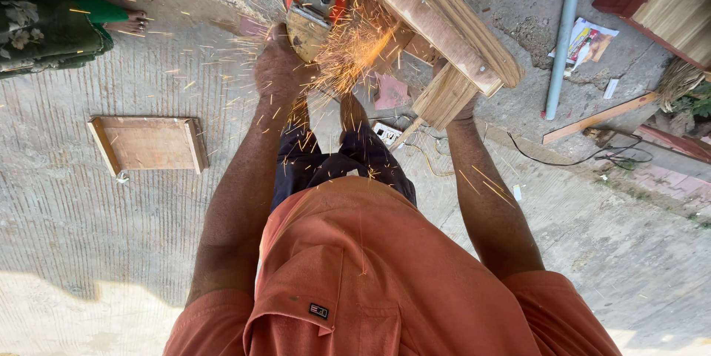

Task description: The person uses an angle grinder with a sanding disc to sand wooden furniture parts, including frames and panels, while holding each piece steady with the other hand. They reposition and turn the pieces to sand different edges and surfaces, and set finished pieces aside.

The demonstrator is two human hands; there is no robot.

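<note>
Orange shirt fabric [385,282] filled the bottom centre of the frame, nearest the lens, with dark shorts [326,167] above it and both bare arms reaching toward the top edge. At upper centre the left hand [280,67] was wrapped shut around the body of an angle grinder [315,0], fingers together on the tool; its grip hid most of the handle. The grinder's orange guard sat at the very top of the frame, and the disc itself could not be made out behind a burst of sparks [348,48] that spread down and to the left across the concrete floor [111,237]. Just right of the grinder, a long wooden beam [437,19] ran diagonally from top centre toward the right, its upper end cut off by the frame. The right hand [463,111] reached under a short wooden block [444,93] fixed beneath that beam; the block covered the fingers, so whether they were clamped or spread could not be told, though it probably steadied the wood.

At left of the frame a shallow wooden tray [148,143] lay flat on the concrete. In the upper left corner another person's bare foot [133,24] and green patterned clothing showed, the rest cut off. A grey pipe [563,37] stood at upper right, with a black cable [585,156] trailing on the ground near it. A white socket block [386,132] lay half hidden between the legs.
</note>
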